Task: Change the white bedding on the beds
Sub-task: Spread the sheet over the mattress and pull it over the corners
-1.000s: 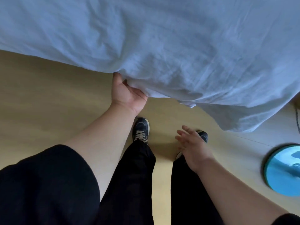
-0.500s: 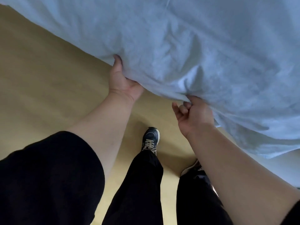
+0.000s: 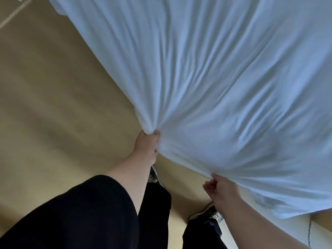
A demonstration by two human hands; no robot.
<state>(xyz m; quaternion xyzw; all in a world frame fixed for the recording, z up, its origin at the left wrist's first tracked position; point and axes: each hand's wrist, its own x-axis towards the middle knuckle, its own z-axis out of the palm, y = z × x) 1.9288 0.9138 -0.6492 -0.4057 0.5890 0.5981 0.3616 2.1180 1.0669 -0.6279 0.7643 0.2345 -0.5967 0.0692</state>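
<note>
L hand [image 3: 146,144] bunches white sheet [image 3: 224,83] at 9 o'clock edge, R hand [image 3: 218,188] pinches hem at 5; soft, light, slippery, so grip corners

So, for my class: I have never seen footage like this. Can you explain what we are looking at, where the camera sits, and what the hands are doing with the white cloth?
There is no machine here. A person wears a camera on the head, so the picture looks forward and down over their own arms, dark trousers and shoes to the tan floor. A large white sheet fills the upper right and is pulled taut, with creases running toward the grip. The left hand has a gathered bunch of the sheet's edge in its curled fingers. The right hand is at the edge further along; its fingers look curled onto the cloth, though the picture is blurred there. No bed frame shows.
</note>
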